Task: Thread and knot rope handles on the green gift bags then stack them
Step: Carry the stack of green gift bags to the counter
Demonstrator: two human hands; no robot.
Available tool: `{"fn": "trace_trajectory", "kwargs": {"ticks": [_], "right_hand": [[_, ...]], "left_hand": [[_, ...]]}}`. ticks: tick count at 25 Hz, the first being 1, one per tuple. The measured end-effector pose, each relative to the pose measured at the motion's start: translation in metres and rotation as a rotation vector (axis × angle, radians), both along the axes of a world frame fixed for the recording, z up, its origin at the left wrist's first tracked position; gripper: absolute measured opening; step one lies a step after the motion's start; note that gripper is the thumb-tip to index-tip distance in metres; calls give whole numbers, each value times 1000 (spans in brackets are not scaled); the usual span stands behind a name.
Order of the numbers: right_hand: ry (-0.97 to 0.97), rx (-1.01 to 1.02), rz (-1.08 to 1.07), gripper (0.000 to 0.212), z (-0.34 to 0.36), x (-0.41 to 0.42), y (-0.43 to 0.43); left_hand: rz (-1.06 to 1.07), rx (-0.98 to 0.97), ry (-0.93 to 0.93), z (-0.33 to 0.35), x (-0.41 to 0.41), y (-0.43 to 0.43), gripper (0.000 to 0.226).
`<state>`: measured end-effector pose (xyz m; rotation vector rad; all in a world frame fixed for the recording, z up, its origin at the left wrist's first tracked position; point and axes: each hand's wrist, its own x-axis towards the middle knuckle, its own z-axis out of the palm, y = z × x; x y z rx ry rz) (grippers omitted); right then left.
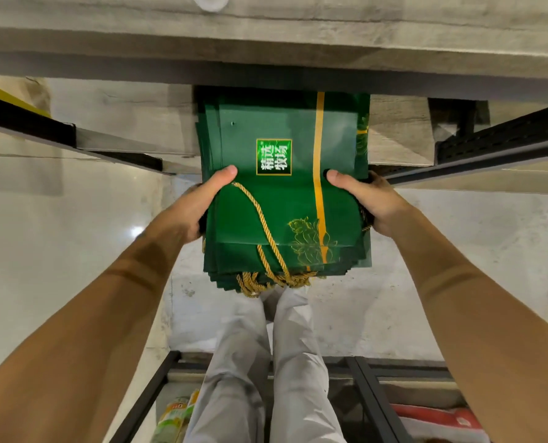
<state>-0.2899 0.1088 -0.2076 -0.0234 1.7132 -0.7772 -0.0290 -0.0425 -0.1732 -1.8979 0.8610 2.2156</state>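
L hand (202,206) & R hand (367,199) grip sides of green bag stack (282,203); gold rope handles (266,231) on top.

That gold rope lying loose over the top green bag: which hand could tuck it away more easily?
Left, probably. The gold rope starts at the thumb of the left hand, while the right hand grips the stack of green gift bags at the opposite edge, past the yellow stripe.

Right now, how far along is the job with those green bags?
Done: the green bags lie flat in one stack, and gold rope handles hang from its near edge, so these look threaded. In hand: the left hand and right hand grip the stack's sides, thumbs on top. Left: setting it down; whether more bags wait is out of view.
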Motion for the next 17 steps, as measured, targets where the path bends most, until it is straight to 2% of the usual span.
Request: {"fn": "trace_trajectory", "kwargs": {"ticks": [3, 6, 11, 14, 15, 17], "right_hand": [[21, -38, 58, 87, 24, 24, 5], [20, -91, 153, 78, 53, 57, 1], [-17, -83, 409, 85, 102, 145, -21], [-82, -84, 576, 76, 140, 220, -47], [-97, -97, 627, 74, 154, 245, -58], [-131, -120, 728, 73, 187, 299, -82]], "left_hand": [[96, 3, -2, 18, 33, 31, 47], [253, -5, -15, 40, 78, 61, 54], [526, 2, -44, 98, 180, 108, 87], [668, -13, -59, 148, 255, 136, 110], [709, -29, -54, 167, 277, 141, 106], [807, -59, -47, 204, 321, 146, 84]]}}
